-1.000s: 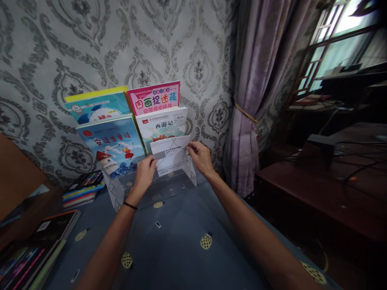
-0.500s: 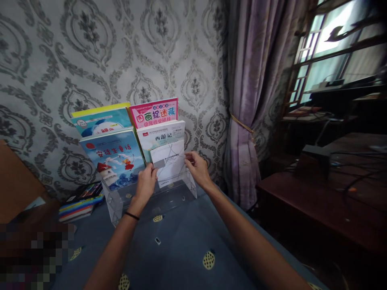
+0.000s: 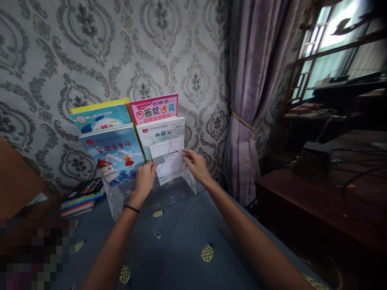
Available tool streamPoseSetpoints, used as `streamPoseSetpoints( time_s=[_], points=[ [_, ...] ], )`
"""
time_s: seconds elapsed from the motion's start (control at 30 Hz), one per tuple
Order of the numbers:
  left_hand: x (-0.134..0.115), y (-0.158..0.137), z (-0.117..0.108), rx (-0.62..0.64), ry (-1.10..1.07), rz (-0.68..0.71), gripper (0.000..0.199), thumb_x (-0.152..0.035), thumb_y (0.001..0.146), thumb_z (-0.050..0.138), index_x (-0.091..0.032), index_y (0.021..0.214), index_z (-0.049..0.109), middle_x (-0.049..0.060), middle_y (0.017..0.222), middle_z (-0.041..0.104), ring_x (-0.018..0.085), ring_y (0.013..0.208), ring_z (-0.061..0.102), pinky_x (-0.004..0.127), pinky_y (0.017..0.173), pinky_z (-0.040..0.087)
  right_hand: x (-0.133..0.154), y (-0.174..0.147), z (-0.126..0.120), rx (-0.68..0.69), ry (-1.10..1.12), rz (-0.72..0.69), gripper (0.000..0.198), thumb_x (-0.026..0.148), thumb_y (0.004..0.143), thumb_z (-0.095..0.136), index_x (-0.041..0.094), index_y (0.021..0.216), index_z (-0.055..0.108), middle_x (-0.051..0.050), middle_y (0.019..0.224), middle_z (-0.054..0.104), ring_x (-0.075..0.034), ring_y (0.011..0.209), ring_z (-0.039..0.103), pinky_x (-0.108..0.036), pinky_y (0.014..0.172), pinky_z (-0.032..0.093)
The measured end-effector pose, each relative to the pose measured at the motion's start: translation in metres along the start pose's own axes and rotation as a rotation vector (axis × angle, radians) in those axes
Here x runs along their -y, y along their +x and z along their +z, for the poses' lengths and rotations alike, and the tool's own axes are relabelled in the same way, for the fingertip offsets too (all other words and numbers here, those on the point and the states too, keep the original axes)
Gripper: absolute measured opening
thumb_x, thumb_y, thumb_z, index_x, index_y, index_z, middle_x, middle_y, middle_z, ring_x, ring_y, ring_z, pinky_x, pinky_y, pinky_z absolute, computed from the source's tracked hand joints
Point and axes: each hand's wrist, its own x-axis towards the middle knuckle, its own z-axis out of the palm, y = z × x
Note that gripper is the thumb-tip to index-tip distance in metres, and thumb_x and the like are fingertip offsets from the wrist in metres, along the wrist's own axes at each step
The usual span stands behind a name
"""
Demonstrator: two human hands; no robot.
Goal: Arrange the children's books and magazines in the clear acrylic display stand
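Observation:
A small white booklet (image 3: 169,163) stands almost upright in the front right of a clear plastic book rack (image 3: 151,199). My left hand (image 3: 146,176) pinches its left edge, fingers closed. At its right edge, my right hand (image 3: 196,164) has thumb and fingertips closed on the side. Behind the booklet stands a pale book (image 3: 163,131) with dark lettering, and behind that a pink book (image 3: 154,108). Left of them, a blue picture book (image 3: 117,155) leans in the rack, before a teal book (image 3: 105,119) and a yellow-edged one (image 3: 99,105).
Several stacked books (image 3: 81,197) lie left of the rack on the blue pineapple-print cloth (image 3: 178,245). A brown cardboard piece (image 3: 18,181) is at far left. A tied purple curtain (image 3: 246,121) hangs right, beside a dark red table (image 3: 317,201) with cables.
The view has shifted slightly. Both hands keep their hold on the white booklet, which sits about the same in the rack.

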Motion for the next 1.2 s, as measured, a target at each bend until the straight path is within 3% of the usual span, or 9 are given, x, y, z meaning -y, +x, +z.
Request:
streamPoseSetpoints(
  time_s=[0.4, 0.7, 1.2],
  points=[
    [0.001, -0.005, 0.006, -0.052, -0.057, 0.008, 0.009, -0.019, 0.09, 0.05, -0.021, 0.09, 0.059, 0.002, 0.072, 0.066, 0.019, 0.069, 0.067, 0.027, 0.067, 0.047, 0.001, -0.001, -0.001, 0.027, 0.054, 0.063, 0.036, 0.025, 0.086, 0.051, 0.019, 0.118, 0.066, -0.009, 0.098, 0.073, -0.021, 0.082, 0.07, -0.033, 0.065, 0.057],
    [-0.005, -0.006, 0.006, -0.022, 0.028, -0.033, 0.009, -0.022, 0.09, 0.052, -0.022, 0.084, 0.059, 0.0, 0.069, 0.065, 0.018, 0.069, 0.065, 0.026, 0.067, 0.042, -0.001, -0.001, 0.001, 0.057, 0.03, 0.058, 0.032, 0.025, 0.088, 0.051, 0.019, 0.113, 0.068, -0.008, 0.095, 0.074, -0.02, 0.082, 0.071, -0.03, 0.064, 0.057],
    [-0.011, -0.023, -0.001, 0.036, 0.176, -0.045, 0.012, -0.024, 0.093, 0.053, -0.023, 0.091, 0.065, 0.001, 0.083, 0.071, 0.017, 0.08, 0.064, 0.025, 0.069, 0.036, 0.009, -0.003, 0.003, 0.146, 0.099, 0.092, 0.028, 0.023, 0.088, 0.051, 0.016, 0.109, 0.068, -0.008, 0.089, 0.074, -0.02, 0.076, 0.073, -0.031, 0.067, 0.057]
  ],
)
